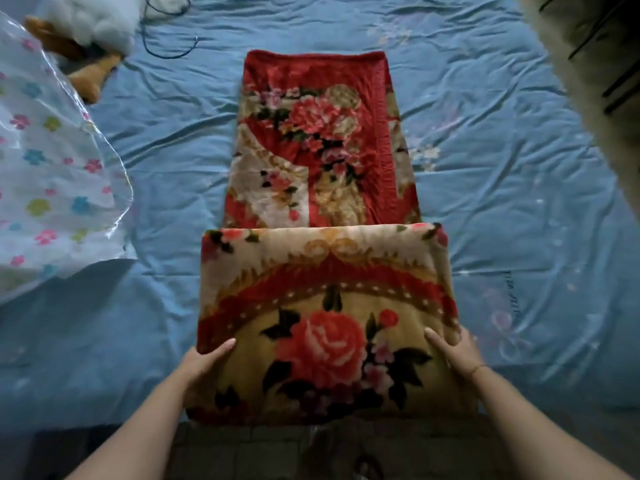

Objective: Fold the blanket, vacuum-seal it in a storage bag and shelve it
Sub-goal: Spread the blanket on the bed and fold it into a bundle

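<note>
A bed (502, 168) covered with a wrinkled light blue sheet fills the view. In its middle lies a red and cream plush blanket (322, 150) with a flower pattern, folded into a long strip. Its near end is turned over onto itself and makes a thick layer at the bed's edge. At the left side lies a clear plastic storage bag (52, 174) printed with small coloured flowers, well apart from the blanket. Beyond the bag rests a white and brown plush toy (93, 26), with a thin dark cable (166, 46) beside it. The left hand (207, 362) and the right hand (457, 351) grip the two sides of the turned layer. Each thumb lies on top and the fingers are clamped around the edge.
</note>
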